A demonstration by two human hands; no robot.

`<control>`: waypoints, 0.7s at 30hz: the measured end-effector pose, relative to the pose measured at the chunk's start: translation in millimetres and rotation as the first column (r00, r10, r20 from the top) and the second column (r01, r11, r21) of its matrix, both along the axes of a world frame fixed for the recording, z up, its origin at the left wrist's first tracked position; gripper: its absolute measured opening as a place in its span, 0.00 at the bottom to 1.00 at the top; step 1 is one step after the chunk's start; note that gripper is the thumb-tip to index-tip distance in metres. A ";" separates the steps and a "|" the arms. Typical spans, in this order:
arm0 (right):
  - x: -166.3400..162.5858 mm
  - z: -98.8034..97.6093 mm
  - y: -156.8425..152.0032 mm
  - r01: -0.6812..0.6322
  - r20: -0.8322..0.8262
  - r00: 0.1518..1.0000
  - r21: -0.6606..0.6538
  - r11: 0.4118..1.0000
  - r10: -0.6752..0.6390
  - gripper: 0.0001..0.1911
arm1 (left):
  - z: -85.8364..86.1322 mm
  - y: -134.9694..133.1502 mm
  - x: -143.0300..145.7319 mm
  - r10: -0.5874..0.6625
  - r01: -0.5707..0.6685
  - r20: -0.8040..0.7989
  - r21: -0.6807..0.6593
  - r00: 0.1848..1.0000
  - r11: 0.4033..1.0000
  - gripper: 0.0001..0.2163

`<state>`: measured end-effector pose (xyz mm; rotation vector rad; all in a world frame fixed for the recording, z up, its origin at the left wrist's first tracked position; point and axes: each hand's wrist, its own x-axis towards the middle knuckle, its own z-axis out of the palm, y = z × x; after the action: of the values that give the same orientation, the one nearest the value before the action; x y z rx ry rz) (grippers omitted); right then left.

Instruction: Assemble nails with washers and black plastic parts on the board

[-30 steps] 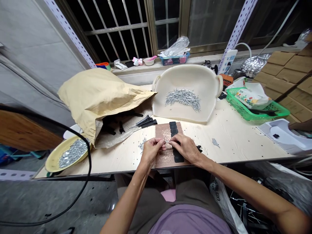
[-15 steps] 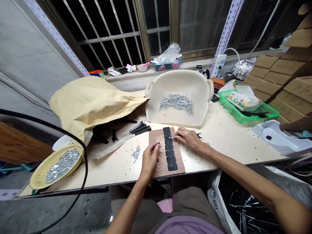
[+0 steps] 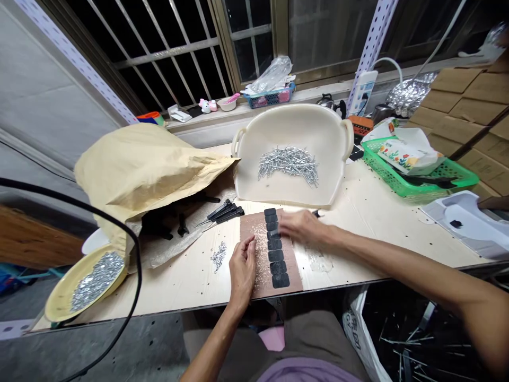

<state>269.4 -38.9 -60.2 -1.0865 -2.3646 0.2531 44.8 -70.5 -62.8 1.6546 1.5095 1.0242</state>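
A column of black rounded pads lies on a brown board sprinkled with tiny pale grains. My left hand rests over the board's left side, its thumb and fingers drawn together; whatever they may pinch is too small to see. Over the upper pads is my right hand, its fingers smeared by motion, so its grip does not show. A dark forked tool pokes out just behind that hand. Left of the board lies a little heap of small shiny metal pieces.
Behind the board stands a white tub with silver pins. Black-handled picks lie near a beige sack. A yellow bowl of metal pieces sits at left, a green basket at right. A black cable crosses the left.
The whole view has shifted slightly. My right hand has gone blurred above the pads, and the thin silvery thing seen at its fingertips earlier no longer shows clearly. My left hand stays by the board.
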 end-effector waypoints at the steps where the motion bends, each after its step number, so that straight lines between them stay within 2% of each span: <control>1: 0.4 1.9 4.9 0.068 -0.024 0.997 -0.021 0.997 -0.068 0.19 | 0.8 -0.4 0.0 0.009 -0.009 0.001 -0.001 1.000 1.000 0.15; 2: 0.5 2.5 7.8 0.090 -0.026 0.995 -0.033 0.995 -0.091 0.19 | 1.3 -0.7 0.0 0.016 -0.016 0.000 -0.002 1.000 1.000 0.15; 3: 0.2 2.1 8.4 0.061 -0.010 0.998 -0.032 0.998 -0.061 0.19 | 1.7 -0.9 0.0 0.022 -0.022 -0.001 0.000 1.000 1.000 0.15; 5: -1.0 -1.1 5.3 -0.112 0.050 0.992 -0.017 0.994 0.113 0.20 | 1.9 -1.1 0.1 0.022 -0.022 -0.009 0.007 1.000 1.000 0.14; 7: -0.7 -4.3 5.0 -0.181 0.067 0.981 -0.010 0.983 0.181 0.20 | 2.1 -1.2 0.5 0.011 -0.011 -0.026 0.009 1.000 1.000 0.14; 8: 0.5 -5.2 8.4 -0.143 0.056 0.988 -0.009 0.990 0.143 0.20 | 2.2 -1.3 0.8 0.008 -0.007 -0.033 0.007 0.999 1.000 0.14; 10: 5.3 -5.5 22.1 0.016 0.025 1.000 -0.003 1.000 -0.016 0.19 | 2.6 -1.5 1.2 0.008 -0.008 -0.045 0.004 0.999 1.000 0.14; 12: 11.1 -5.4 38.8 0.084 0.030 0.996 0.010 0.996 -0.084 0.18 | 2.8 -1.6 1.4 0.011 -0.010 -0.054 0.004 0.998 1.000 0.14; 16: 15.2 -6.5 50.6 0.007 0.068 0.998 0.034 0.999 -0.009 0.16 | 2.1 -1.1 1.7 0.010 -0.010 -0.048 0.006 0.999 1.000 0.14; 19: 8.6 -8.9 32.2 0.001 0.018 1.000 0.035 0.999 -0.002 0.17 | 1.3 -0.7 1.8 0.009 -0.009 -0.021 0.010 1.000 1.000 0.14; 21: 1.9 -10.7 13.5 -0.083 0.004 0.997 0.030 0.996 0.083 0.17 | 1.2 -0.7 1.9 0.010 -0.010 -0.016 0.010 1.000 1.000 0.14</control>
<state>271.3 -25.4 -70.9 -0.9761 -2.4118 0.2442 46.7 -71.2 -61.6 1.6678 1.5268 1.0279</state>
